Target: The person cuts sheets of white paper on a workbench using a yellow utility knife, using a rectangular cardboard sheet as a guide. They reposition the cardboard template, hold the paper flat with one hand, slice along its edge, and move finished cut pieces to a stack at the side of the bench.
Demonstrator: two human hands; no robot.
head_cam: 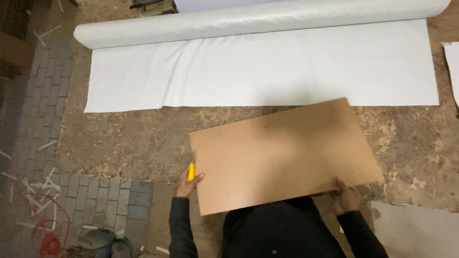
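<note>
You hold the brown board (284,155) over the floor (129,138) by its near corners, left hand (187,184) also gripping a yellow knife (191,171), right hand (346,197) closed on it; the unrolled white sheet (263,71) lies uncut.

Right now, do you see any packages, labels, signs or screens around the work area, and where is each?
None in view: no package, label, sign or screen.
Brown board: flat, blank rectangle, held by both hands at its near edge.
White sheet roll: long, partly unrolled across the far side of the work surface, unmarked.
Left hand: also holds a yellow utility knife.
</note>
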